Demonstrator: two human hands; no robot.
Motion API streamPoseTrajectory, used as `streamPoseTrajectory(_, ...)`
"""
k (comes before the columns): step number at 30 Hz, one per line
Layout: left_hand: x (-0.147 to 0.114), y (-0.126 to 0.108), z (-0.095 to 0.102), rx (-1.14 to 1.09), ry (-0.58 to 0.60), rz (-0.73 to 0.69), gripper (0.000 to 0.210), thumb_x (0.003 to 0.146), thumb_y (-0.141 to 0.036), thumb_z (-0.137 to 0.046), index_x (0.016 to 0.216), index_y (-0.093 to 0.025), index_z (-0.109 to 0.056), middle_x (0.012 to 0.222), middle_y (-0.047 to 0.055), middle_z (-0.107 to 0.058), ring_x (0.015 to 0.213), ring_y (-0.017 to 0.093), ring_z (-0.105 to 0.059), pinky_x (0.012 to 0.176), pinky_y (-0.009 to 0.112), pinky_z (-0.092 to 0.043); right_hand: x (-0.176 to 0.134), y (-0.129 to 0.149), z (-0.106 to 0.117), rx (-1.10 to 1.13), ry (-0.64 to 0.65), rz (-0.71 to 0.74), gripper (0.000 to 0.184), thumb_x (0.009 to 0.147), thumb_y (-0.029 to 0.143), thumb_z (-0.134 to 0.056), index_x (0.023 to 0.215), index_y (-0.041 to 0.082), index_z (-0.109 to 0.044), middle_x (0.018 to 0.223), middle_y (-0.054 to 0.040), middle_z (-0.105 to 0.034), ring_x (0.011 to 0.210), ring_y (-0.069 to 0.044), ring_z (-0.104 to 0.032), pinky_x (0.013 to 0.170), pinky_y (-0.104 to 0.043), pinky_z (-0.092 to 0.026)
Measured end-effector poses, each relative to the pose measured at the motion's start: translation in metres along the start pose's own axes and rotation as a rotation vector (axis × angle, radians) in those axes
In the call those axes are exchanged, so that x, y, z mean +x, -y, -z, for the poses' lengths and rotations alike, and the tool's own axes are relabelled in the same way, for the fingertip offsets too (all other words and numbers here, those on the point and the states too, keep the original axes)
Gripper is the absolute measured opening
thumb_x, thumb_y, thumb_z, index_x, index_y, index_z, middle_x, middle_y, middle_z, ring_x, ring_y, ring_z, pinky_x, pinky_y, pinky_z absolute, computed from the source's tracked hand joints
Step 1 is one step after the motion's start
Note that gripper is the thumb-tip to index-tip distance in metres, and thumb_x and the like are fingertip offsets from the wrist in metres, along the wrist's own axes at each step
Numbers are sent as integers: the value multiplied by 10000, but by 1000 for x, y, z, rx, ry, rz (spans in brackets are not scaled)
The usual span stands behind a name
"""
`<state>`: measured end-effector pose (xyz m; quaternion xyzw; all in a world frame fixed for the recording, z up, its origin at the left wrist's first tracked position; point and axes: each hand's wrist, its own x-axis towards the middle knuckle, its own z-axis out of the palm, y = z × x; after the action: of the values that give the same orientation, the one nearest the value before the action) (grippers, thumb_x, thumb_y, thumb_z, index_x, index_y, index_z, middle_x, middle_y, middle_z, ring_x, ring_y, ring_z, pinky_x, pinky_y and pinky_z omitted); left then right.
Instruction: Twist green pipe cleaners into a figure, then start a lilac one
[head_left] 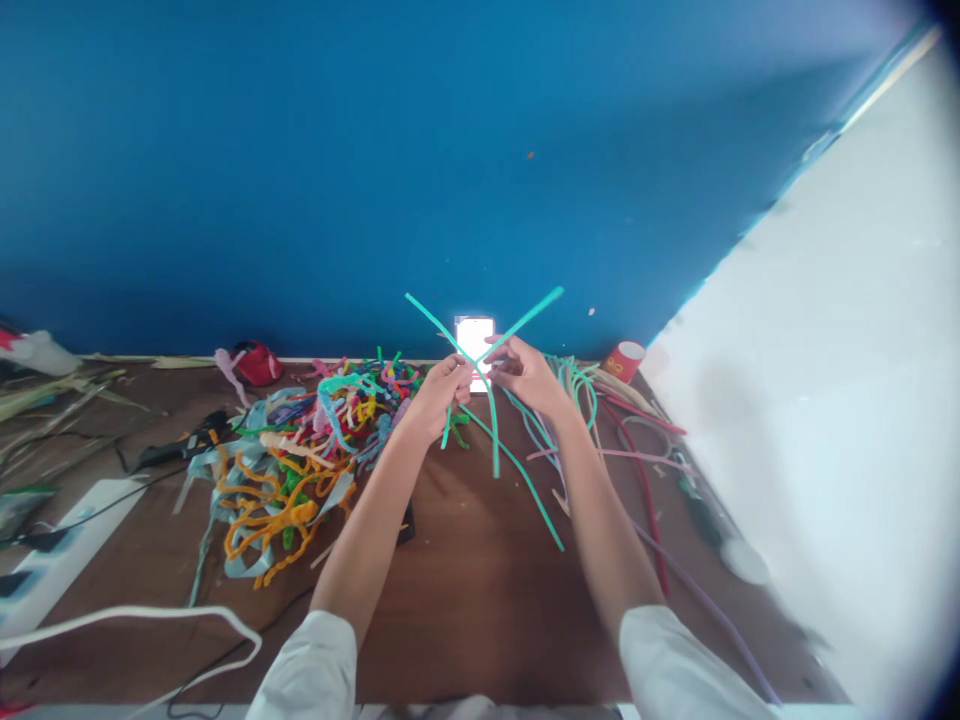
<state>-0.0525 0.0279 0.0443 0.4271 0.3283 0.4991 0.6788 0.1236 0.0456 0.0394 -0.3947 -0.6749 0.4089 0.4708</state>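
Observation:
Green pipe cleaners (493, 430) cross in an X in front of me, their ends spreading up and down. My left hand (441, 398) is closed on them just left of the crossing, thumb and fingers pinched. On the other side, my right hand (527, 378) pinches them close to the crossing, its fingers bent. Behind the hands a phone (475, 328) with a bright screen stands upright against the wall, partly covered by the fingers. Another green pipe cleaner (532, 485) lies on the table below my right hand.
A tangled heap of coloured pipe cleaners (300, 510) covers the table's left side. Loose pipe cleaners (652, 500) and a red paper cup (624, 362) lie to the right. A glue gun (180, 447), a power strip (79, 540) and cables are at left. The blue wall (480, 180) rises behind.

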Motion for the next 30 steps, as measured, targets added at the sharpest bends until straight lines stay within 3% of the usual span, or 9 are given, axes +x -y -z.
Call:
streamPoseTrajectory(3,1,-1,3,-71,59,76,322,753,-289,-740,739,-174,-439,615,-83,-333,475,10,-302,457,156,-247,-1,0,3,-87,24,92,506,755,319,-762,1232,238,-616,957,-36,-649,743,-146,-569,643,-281,-442)
streamPoseTrajectory(8,3,3,5,-30,119,146,303,735,-293,-728,670,-168,-460,582,-69,-349,463,26,-311,442,188,-253,-4,10,6,-129,122,267,205,795,380,-751,951,247,-736,1047,-56,-625,889,-188,-596,765,-329,-474)
streamPoseTrajectory(14,1,6,2,39,78,109,254,731,-355,-746,725,-152,-593,589,-38,-464,481,43,-380,448,201,-281,-5,13,4,-131,28,319,147,826,401,-724,833,260,-763,882,-37,-648,836,-192,-608,769,-351,-466)
streamPoseTrajectory(19,-2,8,-4,150,-5,-19,235,710,-350,-746,787,-148,-653,734,-2,-586,588,61,-480,543,204,-382,-4,10,0,-110,-19,347,158,838,399,-711,790,254,-755,843,-33,-648,786,-183,-600,718,-337,-449)
streamPoseTrajectory(26,4,16,-4,237,-95,-133,169,744,-305,-704,769,-161,-621,634,-35,-522,579,73,-463,539,203,-345,-5,12,-6,-150,-102,323,209,836,420,-701,754,229,-692,840,-33,-640,817,-189,-600,762,-341,-466)
streamPoseTrajectory(30,1,13,-7,362,-100,-286,175,800,-340,-689,833,-177,-636,632,-39,-526,588,87,-476,575,218,-371,-6,13,-14,-51,-179,275,207,844,404,-681,760,220,-639,809,-16,-608,789,-174,-585,715,-312,-463)
